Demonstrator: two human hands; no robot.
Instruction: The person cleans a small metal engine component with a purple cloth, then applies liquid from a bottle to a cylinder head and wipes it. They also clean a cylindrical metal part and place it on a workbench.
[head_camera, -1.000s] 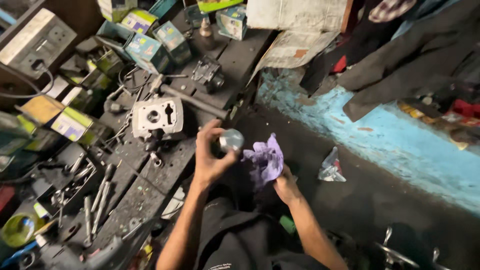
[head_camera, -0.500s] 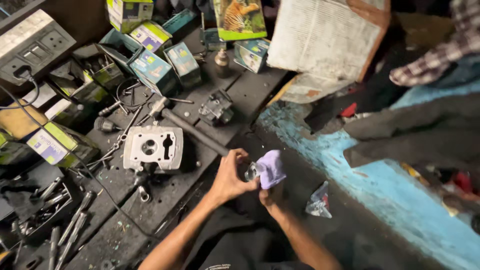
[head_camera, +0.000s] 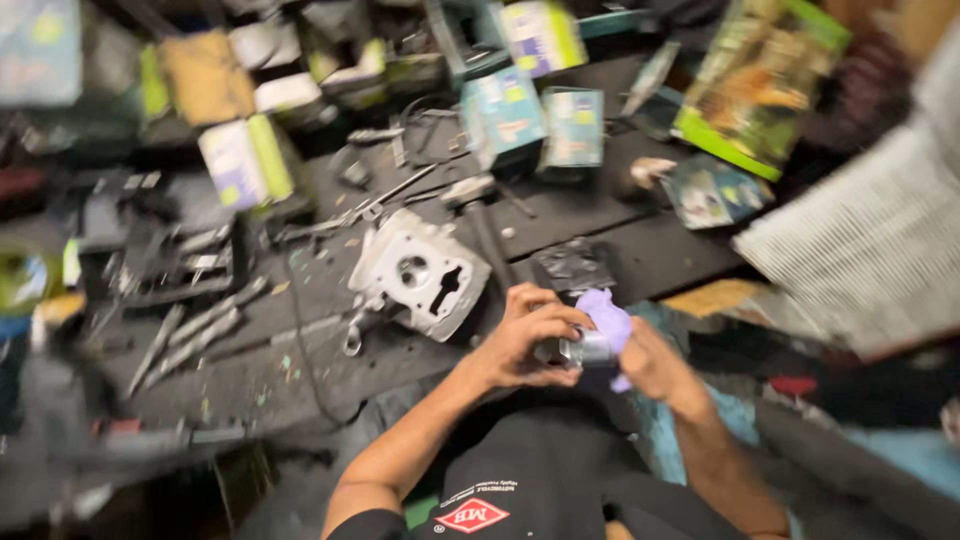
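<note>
My left hand (head_camera: 525, 340) grips a small shiny metal cylinder part (head_camera: 585, 348) close to my chest. Against that part my right hand (head_camera: 655, 365) presses a crumpled purple cloth (head_camera: 610, 322). Just beyond my hands, a light grey metal engine block piece (head_camera: 420, 272) with round and slotted holes lies on the dark workbench (head_camera: 300, 340). The view is blurred by head motion.
Several coloured cardboard boxes (head_camera: 520, 110) stand at the back of the bench. Loose wrenches and metal tools (head_camera: 190, 330) lie at the left. A dark small part (head_camera: 572, 265) sits just past my hands. A pale woven sack (head_camera: 860, 240) lies at the right.
The view has swung left and down, so the bench now fills the frame. My hands stay together on the metal part and purple cloth, nearer the engine block piece.
</note>
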